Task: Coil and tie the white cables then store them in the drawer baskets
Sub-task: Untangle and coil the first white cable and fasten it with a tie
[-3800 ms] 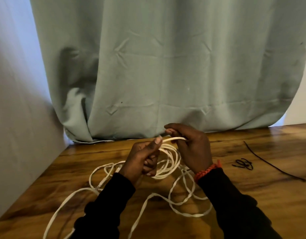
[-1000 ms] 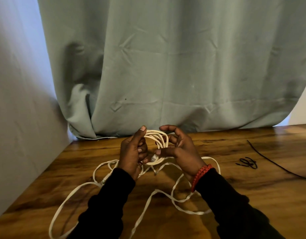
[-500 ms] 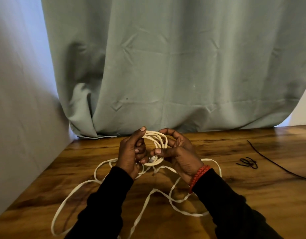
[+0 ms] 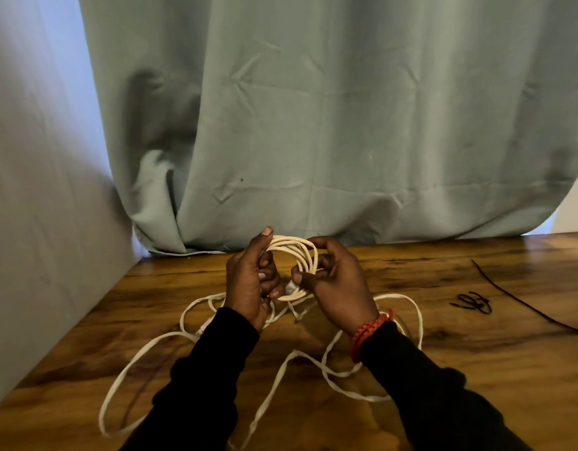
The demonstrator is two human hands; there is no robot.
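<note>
Wooden table, seemingly flat cable coiled

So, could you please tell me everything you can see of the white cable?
The white cable is long, thin and flat-looking, off-white, seemingly plastic-sheathed. Part of it is wound into a small coil of several loops, held upright above the wooden table between the left hand and the right hand. The rest lies uncoiled in loose, crossing loops on the table, under and beside both forearms. No tie is on it.
</note>
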